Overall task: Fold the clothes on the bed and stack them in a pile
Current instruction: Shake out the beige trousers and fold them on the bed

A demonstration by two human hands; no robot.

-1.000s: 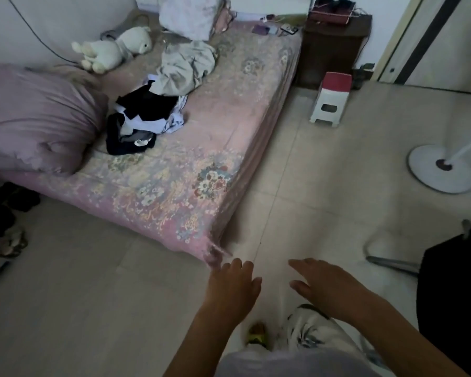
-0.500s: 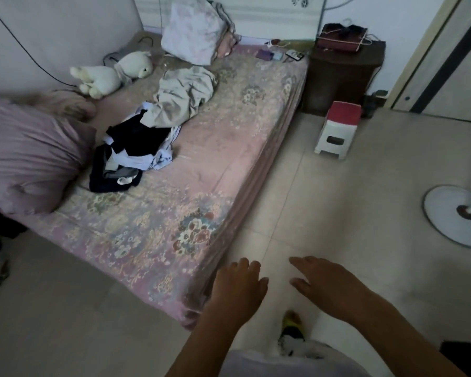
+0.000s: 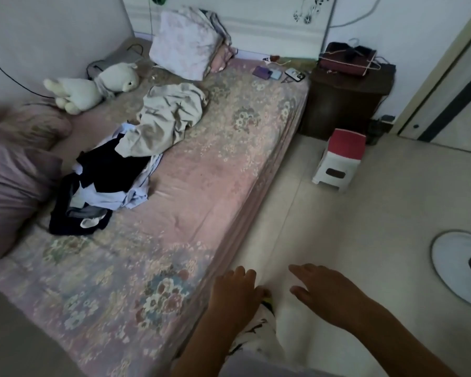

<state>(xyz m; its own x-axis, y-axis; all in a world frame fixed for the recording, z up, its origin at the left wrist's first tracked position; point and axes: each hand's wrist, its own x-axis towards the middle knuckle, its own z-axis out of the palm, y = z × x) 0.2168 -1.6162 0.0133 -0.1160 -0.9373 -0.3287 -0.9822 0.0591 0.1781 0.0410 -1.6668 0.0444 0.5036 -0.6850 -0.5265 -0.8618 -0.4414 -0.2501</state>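
Note:
A heap of unfolded clothes lies on the bed (image 3: pixel 218 170) with its pink flowered sheet. A crumpled beige garment (image 3: pixel 163 121) is at the far end of the heap, a black garment (image 3: pixel 112 170) over a pale blue one (image 3: pixel 125 200) in the middle, and a dark navy piece (image 3: pixel 76 221) nearest me. My left hand (image 3: pixel 235 295) hovers palm down over the bed's near right corner, fingers relaxed and holding nothing. My right hand (image 3: pixel 324 292) hovers over the floor beside the bed, fingers stretched, holding nothing.
A mauve duvet (image 3: pixel 14 180) fills the bed's left side. A white plush toy (image 3: pixel 90 88), a pillow (image 3: pixel 185 47) and phones (image 3: pixel 280 73) lie near the headboard. A dark nightstand (image 3: pixel 343 102), a red-topped stool (image 3: pixel 337 161) and a fan base (image 3: pixel 462 265) stand on the tiled floor.
I have stepped closer to the bed, so it fills more of the view and the clothes are nearer. Both hands stay raised and holding nothing.

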